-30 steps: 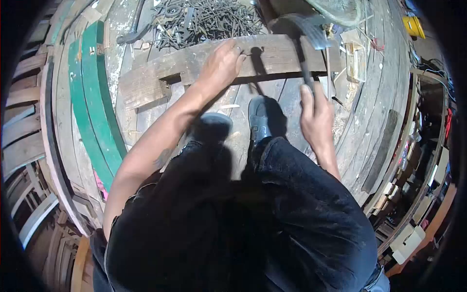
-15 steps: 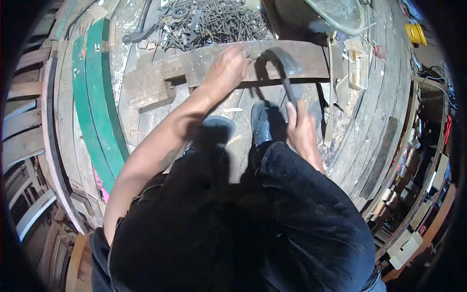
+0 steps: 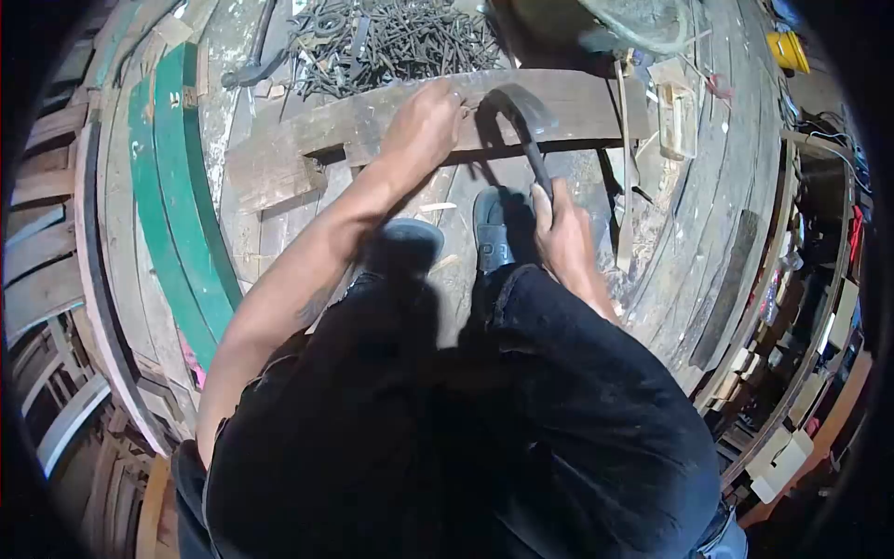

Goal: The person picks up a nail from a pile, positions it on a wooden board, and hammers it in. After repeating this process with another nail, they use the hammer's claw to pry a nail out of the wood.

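Note:
My right hand [image 3: 566, 238] is wrapped round the handle of a dark hammer [image 3: 533, 154]. Its curved head is smeared by motion over a thick wooden beam [image 3: 591, 107]. On the same beam rests my left hand [image 3: 424, 121], fingers pinched together just left of the hammer head. Whatever is between those fingertips is too small to make out. The beam lies crosswise in front of my feet, with a notched piece at its left end. A dark shadow of the hammer falls on its front part.
Behind the beam lies a heap of nails [image 3: 400, 42], with a dark metal tool [image 3: 256, 70] to its left. Green painted boards [image 3: 177, 196] lie at left. A large basin [image 3: 643, 23] stands at back right, near a small wooden box [image 3: 678, 121]. My sandals [image 3: 491, 228] are on the planks.
The whole view has shifted slightly, so the beam sits a little higher and farther left. Both hands keep their places at the beam and on the hammer.

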Motion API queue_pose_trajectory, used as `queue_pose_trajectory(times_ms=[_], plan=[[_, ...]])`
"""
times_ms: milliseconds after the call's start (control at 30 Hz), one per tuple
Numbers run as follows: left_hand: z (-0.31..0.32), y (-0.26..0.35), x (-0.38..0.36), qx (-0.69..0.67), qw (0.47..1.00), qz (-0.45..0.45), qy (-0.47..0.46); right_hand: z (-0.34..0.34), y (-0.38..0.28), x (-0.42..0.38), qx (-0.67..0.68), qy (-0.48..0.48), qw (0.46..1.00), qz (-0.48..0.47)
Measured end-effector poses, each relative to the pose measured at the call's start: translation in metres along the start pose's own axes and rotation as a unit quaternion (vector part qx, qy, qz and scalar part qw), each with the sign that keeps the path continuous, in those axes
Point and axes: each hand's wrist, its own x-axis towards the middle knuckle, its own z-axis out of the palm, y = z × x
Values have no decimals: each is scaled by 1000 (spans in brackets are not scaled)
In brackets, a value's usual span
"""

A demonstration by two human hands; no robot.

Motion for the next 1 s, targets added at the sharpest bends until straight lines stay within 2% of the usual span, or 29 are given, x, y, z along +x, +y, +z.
queue_pose_trajectory(times_ms=[100, 167, 200, 233, 333, 367, 433, 467, 567, 600, 633, 700, 733, 767, 833, 867, 967, 1000], plan=[[5, -3, -1, -25, 1000, -6, -1, -24, -16, 3, 60, 8, 998, -6], [11, -7, -2, 7, 1000, 4, 10, -40, -24, -4, 106, 56, 992, -28], [8, -5, -1, -24, 1000, -2, 13, -44, -26, -3, 143, 102, 981, -78], [10, -6, 0, -25, 1000, -2, 12, -45, -24, -3, 142, 102, 982, -77], [14, -12, -1, -27, 1000, 13, 3, -37, -12, 0, 175, 176, 957, -149], [15, -13, -1, -27, 1000, 12, 4, -30, -12, -3, 160, 172, 963, -131], [13, -10, -1, -13, 1000, 10, 9, -11, -3, -3, 66, 102, 989, -82], [11, -8, -2, 3, 1000, 20, 11, -7, -3, -1, 9, 27, 999, -37], [15, -12, 0, -31, 999, 7, 6, -7, -4, 0, 34, 6, 999, -30], [9, -8, 1, -42, 997, -38, -56, -13, -8, 4, 33, -12, 999, -9], [10, -7, -1, -45, 997, -35, -57, -18, -10, 2, 32, -10, 999, -5], [12, -10, -4, -26, 997, 38, 54, -27, -16, 4, 85, 63, 993, -60], [10, -9, -3, -35, 999, -8, -9, -38, -25, 2, 80, 63, 994, -50], [10, -9, -3, -35, 999, -8, -10, -42, -26, 2, 126, 81, 986, -73], [12, -7, 0, -44, 999, -7, 23, -48, -32, 0, 165, 112, 976, -91], [17, -11, -2, -16, 998, 21, 53, -47, -30, 1, 159, 121, 975, -101], [17, -10, -3, -35, 996, 27, 83, -32, -19, 1, 105, 97, 986, -83], [15, -9, -3, -35, 996, 26, 84, -22, -15, 0, 94, 62, 992, -56]])
